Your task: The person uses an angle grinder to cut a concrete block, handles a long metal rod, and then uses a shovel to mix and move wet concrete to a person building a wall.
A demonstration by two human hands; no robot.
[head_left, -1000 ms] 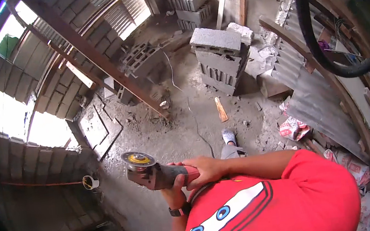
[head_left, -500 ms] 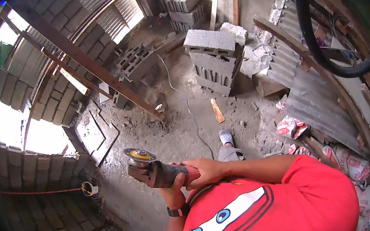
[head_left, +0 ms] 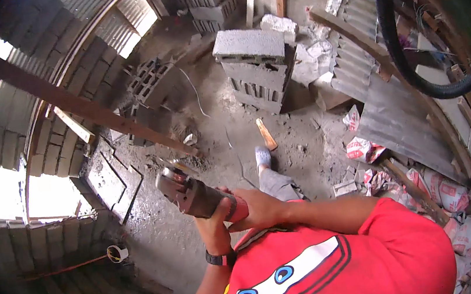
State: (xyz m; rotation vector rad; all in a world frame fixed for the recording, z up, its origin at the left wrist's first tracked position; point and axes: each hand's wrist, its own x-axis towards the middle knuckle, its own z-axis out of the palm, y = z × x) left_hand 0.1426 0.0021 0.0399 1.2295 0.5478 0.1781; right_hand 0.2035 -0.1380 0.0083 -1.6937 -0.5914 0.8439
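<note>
An angle grinder (head_left: 197,197) with a dark metal head and a red rear body is held in front of my red shirt. Its disc (head_left: 180,166) shows nearly edge-on at the far left end, clear of any block. Wearing a dark wristband, my left hand (head_left: 215,229) wraps round the grinder's middle from below. My right hand (head_left: 259,207) closes round its red rear part, and its fingers are partly hidden. A thin grey cable (head_left: 239,161) runs over the floor beyond the tool; its join to the grinder cannot be seen.
Stacked concrete blocks (head_left: 252,65) stand ahead, with more hollow blocks (head_left: 151,87) to their left. A slanting wooden beam (head_left: 95,108) crosses the left side. A wood piece (head_left: 266,134) lies near my foot (head_left: 263,156). Corrugated sheets (head_left: 405,138) and torn sacks (head_left: 365,148) lie right.
The grinder has been turned in my hands, so the disc's yellow-centred face no longer shows. My view has shifted, moving the blocks and beam leftward in the picture. Both hands keep hold.
</note>
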